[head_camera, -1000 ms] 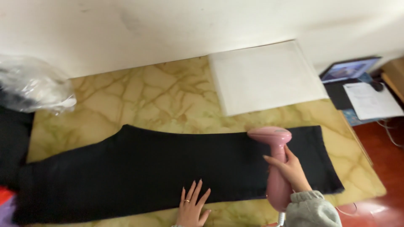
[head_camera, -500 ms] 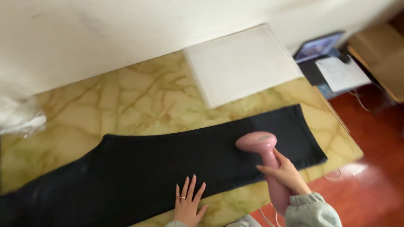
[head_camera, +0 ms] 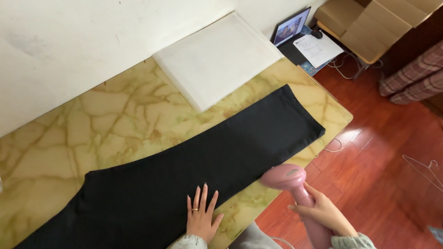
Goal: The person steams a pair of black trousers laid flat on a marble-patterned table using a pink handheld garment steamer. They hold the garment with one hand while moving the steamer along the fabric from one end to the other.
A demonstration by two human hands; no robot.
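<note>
Steamer (head_camera: 295, 193), pink, handheld: clamped in the right hand (head_camera: 323, 214), drawn back off the black trousers (head_camera: 194, 175) to the table edge (head_camera: 286, 74) since a second before. Left hand (head_camera: 200, 216) lay flat, fingers spread, pinning the cloth; that stretch looked finished.

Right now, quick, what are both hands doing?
Left hand: open, fingers spread, flat on the black garment.
Right hand: closed around the handle of the pink steamer.
</note>
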